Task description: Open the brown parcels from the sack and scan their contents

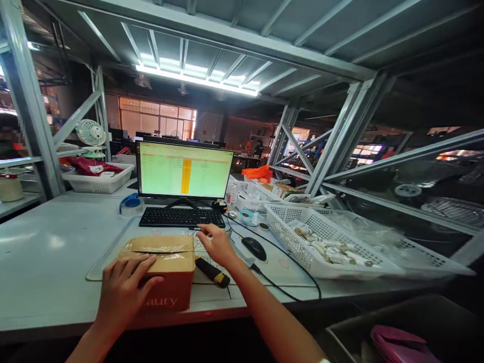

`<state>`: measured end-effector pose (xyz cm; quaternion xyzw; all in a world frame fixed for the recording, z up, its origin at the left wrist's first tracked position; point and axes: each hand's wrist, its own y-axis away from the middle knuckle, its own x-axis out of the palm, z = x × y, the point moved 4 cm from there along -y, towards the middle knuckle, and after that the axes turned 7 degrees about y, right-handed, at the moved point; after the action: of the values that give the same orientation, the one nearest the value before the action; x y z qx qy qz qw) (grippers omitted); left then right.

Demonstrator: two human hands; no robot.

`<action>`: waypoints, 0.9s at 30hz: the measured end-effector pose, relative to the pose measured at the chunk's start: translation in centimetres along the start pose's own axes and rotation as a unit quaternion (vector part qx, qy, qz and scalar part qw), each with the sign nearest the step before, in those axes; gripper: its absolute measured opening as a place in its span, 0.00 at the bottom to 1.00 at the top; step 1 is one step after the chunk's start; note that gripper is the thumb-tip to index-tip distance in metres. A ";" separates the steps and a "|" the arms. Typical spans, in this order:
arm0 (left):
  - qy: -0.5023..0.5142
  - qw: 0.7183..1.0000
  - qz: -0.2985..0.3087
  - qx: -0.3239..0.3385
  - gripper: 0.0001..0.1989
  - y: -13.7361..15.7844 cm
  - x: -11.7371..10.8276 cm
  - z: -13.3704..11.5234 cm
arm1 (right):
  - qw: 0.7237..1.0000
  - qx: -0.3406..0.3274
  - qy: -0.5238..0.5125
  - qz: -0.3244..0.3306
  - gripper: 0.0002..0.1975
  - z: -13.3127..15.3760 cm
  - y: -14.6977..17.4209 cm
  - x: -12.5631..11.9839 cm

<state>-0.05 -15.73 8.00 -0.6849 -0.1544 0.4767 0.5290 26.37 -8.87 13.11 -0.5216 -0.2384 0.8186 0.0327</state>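
Observation:
A small cardboard box (172, 269) sits at the front edge of the desk, with clear tape over its top flaps and part of a printed word on its red-brown front. My left hand (126, 282) grips its near left corner, fingers over the top and thumb against the front. Just below the keyboard (177, 217), my right hand (216, 243) is closed with its fingertips together. Something thin and dark shows at those fingertips, too small to name. Between the box and my right forearm lies a black and yellow utility knife (212, 272).
Behind the keyboard stands a monitor (185, 171) showing a table. A mouse (253, 248) and black cable lie to the right, beside a white basket (302, 247) of small rolls. Tape rolls (131, 202) sit left of the keyboard. Metal rack posts (336, 136) frame the desk.

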 end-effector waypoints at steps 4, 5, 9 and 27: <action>0.014 1.000 0.006 0.008 0.14 -0.3 -0.5 0.0 | 0.973 -0.179 -0.059 0.131 0.24 6.6 -3.8 0.6; 0.014 1.000 0.010 0.006 0.14 -0.3 -0.5 0.2 | 0.963 -0.200 -0.042 0.174 0.27 7.7 -4.2 1.4; 0.001 1.000 0.013 0.002 0.15 -0.1 -0.1 0.5 | 0.946 -0.235 0.054 0.217 0.25 9.7 -4.5 2.8; 0.143 0.794 0.571 -0.151 0.37 -14.1 1.9 6.2 | 0.970 -0.117 0.169 0.128 0.29 8.9 -11.0 1.5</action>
<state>-0.02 -5.24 19.49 -0.7801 0.2724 0.5593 0.0668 15.82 -1.85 19.52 -0.6784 -0.2551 0.6826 -0.0937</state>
